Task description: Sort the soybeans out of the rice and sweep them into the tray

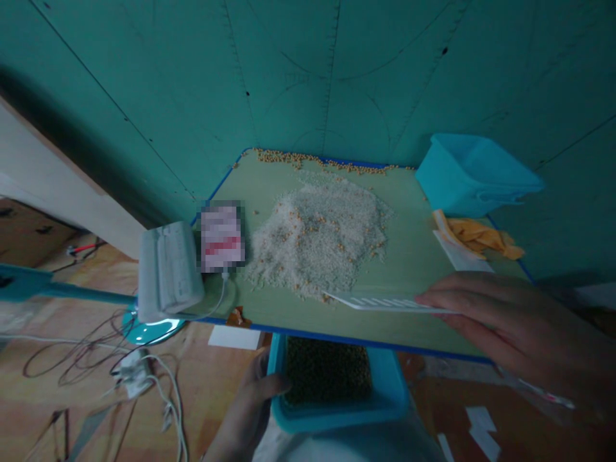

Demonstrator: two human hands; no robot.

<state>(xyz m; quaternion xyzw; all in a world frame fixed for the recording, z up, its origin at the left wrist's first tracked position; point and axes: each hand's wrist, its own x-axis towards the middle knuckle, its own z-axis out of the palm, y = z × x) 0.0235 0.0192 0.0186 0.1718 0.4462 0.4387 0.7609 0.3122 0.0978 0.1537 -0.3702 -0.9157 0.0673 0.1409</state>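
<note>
In the head view my right hand (505,321) is closed on a thin white card (385,303) with dark slanted marks, held almost edge-on. The card's far tip is at the near edge of a spread pile of rice grains (322,237), which has round tan beans scattered through it. My left hand (255,398) grips the left rim of a blue plastic bin (389,410), thumb over the edge. Small dark green grains (327,369) lie in the bin, below the table's front edge. The left fingers are partly hidden behind the bin wall.
A row of tan beans (289,157) lines the back edge of the table (409,244), against a green wall. An empty-looking blue bin (471,179) and an orange cloth (481,237) are at right. A grey box (168,273) and a blurred-out device (221,237) stand left, with cables (163,378) below.
</note>
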